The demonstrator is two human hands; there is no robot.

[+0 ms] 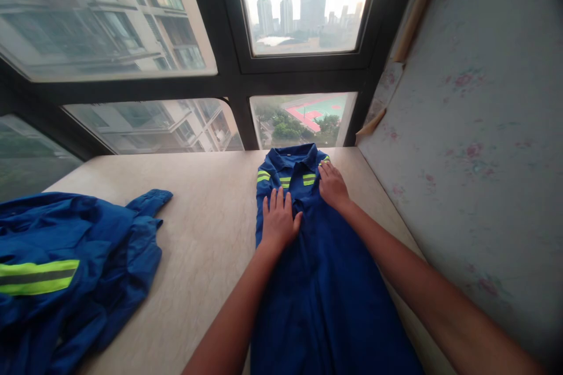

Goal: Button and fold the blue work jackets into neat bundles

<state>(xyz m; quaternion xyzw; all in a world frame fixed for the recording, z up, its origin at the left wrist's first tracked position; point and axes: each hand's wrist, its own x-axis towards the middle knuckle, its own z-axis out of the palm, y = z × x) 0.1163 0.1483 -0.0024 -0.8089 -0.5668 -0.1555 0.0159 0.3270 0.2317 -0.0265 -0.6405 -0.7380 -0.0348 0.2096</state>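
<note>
A blue garment (316, 281) with a collar and yellow-green reflective strips lies lengthwise on the pale stone sill, collar towards the window. My left hand (280, 220) rests flat on its chest, below a reflective strip, with the fingers spread. At the garment's right shoulder, my right hand (332, 184) has its fingers close together on the edge by the shoulder strip. Whether those fingers pinch the cloth is hard to make out.
Another blue garment (109, 263) with a reflective band lies crumpled on the sill (202, 205) at the left. Dark window frames (303, 76) stand behind. A floral papered wall (475, 158) with peeling edges borders the right side.
</note>
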